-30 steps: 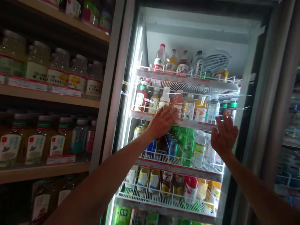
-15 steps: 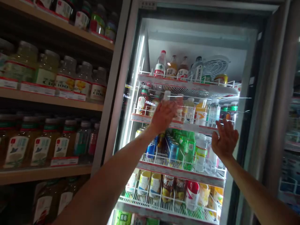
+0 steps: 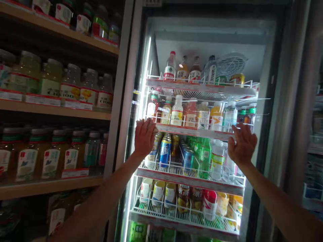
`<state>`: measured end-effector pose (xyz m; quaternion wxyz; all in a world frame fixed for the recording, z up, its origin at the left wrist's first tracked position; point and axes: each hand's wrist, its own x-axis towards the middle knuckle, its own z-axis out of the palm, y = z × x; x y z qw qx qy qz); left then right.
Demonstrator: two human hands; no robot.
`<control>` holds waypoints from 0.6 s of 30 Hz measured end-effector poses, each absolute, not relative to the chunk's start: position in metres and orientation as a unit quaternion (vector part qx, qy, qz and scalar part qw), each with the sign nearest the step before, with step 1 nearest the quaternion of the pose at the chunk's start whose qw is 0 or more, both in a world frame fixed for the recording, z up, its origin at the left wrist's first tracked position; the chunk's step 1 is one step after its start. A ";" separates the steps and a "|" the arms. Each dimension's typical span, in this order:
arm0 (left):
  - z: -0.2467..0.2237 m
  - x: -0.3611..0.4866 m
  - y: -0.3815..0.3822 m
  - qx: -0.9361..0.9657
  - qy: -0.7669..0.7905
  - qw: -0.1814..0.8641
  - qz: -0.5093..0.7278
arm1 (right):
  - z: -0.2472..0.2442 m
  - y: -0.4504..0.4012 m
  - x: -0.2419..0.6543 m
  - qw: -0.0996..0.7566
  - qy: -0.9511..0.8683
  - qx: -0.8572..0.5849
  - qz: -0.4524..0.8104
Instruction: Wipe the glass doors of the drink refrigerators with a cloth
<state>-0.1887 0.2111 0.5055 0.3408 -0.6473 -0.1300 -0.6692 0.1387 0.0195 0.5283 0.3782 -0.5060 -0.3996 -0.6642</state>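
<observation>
A lit drinks fridge with a glass front (image 3: 209,29) stands before me. My left hand (image 3: 144,137) is raised at its left side, palm forward and fingers up, with nothing in it. Beside that hand are a blue can (image 3: 165,153) and a red-brown bottle (image 3: 152,107). My right hand (image 3: 242,144) is raised at the right side, its fingers apart and empty, in front of clear bottles (image 3: 217,160). Whether either hand touches the glass, I cannot tell.
Wooden shelves (image 3: 60,109) full of juice bottles (image 3: 51,79) run along the left. Wire racks (image 3: 186,173) inside the fridge hold bottles and cans. Another dark cooler (image 3: 314,151) shows at the far right edge.
My left hand has moved left and slightly down, from the middle bottles to the fridge's left side. My right hand has hardly moved. The view has shifted slightly.
</observation>
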 end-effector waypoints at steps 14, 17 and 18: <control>0.440 -0.234 0.224 -0.704 -0.154 0.378 -0.582 | 0.528 0.017 0.135 0.372 -0.401 -0.497 -0.674; 0.416 -0.231 0.218 -0.733 -0.114 0.395 -0.541 | 0.528 0.019 0.137 0.372 -0.393 -0.492 -0.682; 0.405 -0.229 0.215 -0.754 -0.081 0.409 -0.507 | 0.529 0.019 0.138 0.374 -0.391 -0.489 -0.684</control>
